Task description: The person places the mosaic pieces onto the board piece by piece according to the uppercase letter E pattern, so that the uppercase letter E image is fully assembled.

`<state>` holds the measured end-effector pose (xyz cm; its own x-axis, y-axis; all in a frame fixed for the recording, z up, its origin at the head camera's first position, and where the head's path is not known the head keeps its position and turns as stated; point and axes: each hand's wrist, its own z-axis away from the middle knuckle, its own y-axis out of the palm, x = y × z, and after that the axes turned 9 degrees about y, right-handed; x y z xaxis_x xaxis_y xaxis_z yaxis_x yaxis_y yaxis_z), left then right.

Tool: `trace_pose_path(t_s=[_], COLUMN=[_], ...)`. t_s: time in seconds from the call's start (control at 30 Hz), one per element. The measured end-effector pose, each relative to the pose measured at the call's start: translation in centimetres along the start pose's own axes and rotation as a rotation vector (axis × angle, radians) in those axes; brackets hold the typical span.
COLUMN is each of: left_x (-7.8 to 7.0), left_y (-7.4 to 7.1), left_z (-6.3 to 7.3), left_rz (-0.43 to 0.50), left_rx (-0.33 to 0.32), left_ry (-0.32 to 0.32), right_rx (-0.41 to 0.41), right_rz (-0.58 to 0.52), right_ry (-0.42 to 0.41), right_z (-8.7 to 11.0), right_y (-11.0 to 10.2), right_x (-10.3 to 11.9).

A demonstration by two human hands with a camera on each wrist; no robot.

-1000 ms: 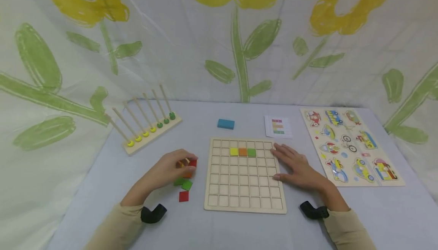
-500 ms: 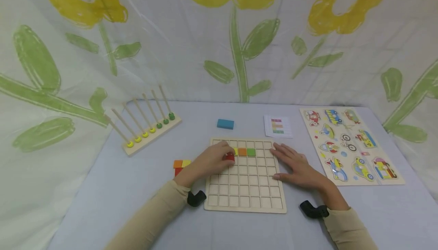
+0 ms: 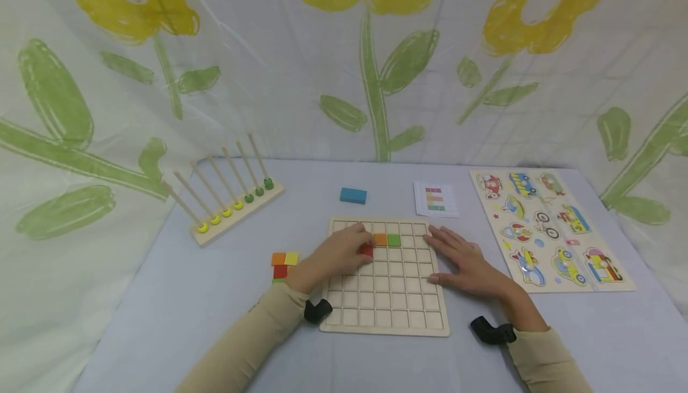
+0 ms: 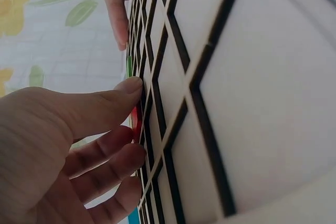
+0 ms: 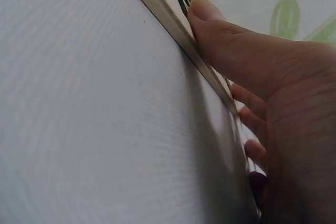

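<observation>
My left hand (image 3: 340,254) is over the upper left part of a wooden grid board (image 3: 384,304), pinching a red square tile (image 3: 366,250) close over the cells. Thumb and fingers come together around that red tile (image 4: 137,123) in the left wrist view. Right beside it, an orange tile (image 3: 380,239) and a green tile (image 3: 394,239) sit in one row; the yellow tile left of them is hidden behind the fingers. My right hand (image 3: 466,266) rests with spread fingers on the board's right edge, its thumb touching the rim (image 5: 173,32).
Left of the board lie loose tiles, among them an orange one (image 3: 278,258), a yellow one (image 3: 292,258) and a red one (image 3: 280,272), partly behind the forearm. Farther back stand a bead rack (image 3: 239,214), a blue block (image 3: 353,196), a pattern card (image 3: 436,199) and a vehicle puzzle (image 3: 553,232).
My left hand has carried the red tile from the loose tiles rightward onto the grid board, then slightly farther right, covering the yellow tile. My right hand stays at the board's edge.
</observation>
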<state>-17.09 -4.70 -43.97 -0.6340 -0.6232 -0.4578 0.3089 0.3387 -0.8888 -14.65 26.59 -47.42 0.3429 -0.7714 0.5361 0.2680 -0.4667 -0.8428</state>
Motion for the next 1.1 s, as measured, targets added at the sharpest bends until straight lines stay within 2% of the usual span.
trace_pose_path(t_s=[0.23,0.47,0.6,0.7,0.8,0.97,1.03,1.1], left_x=[-0.1,-0.3,-0.3,0.0,0.7,2.5,3.3,4.0], left_y=[-0.2,-0.5,-1.3,-2.2,-3.3,-5.0,-5.3,-5.5], left_z=[0.2,0.2,1.0,2.6,5.1,10.2,12.0,13.4], left_rz=[-0.024,-0.043,-0.040,-0.011,-0.018,-0.101,-0.103,-0.085], left_rx=[-0.014,-0.003,-0.011,-0.026,-0.040,-0.109,-0.143,-0.162], left_ry=[0.010,-0.007,-0.029,-0.096,-0.166,-0.168,-0.173,-0.205], right_rx=[-0.009,-0.010,-0.004,0.000,-0.004,-0.019,-0.019,-0.024], right_rz=[0.009,0.010,-0.002,-0.004,0.004,0.011,0.011,0.012], right_ry=[-0.002,-0.004,0.001,0.003,-0.003,-0.005,-0.003,-0.004], right_z=[0.0,-0.1,0.0,0.0,0.0,-0.1,0.0,0.0], right_y=[0.1,0.0,0.0,0.2,0.3,0.4,0.4,0.4], right_x=[-0.3,-0.3,-0.1,-0.2,-0.4,-0.5,-0.5,-0.5])
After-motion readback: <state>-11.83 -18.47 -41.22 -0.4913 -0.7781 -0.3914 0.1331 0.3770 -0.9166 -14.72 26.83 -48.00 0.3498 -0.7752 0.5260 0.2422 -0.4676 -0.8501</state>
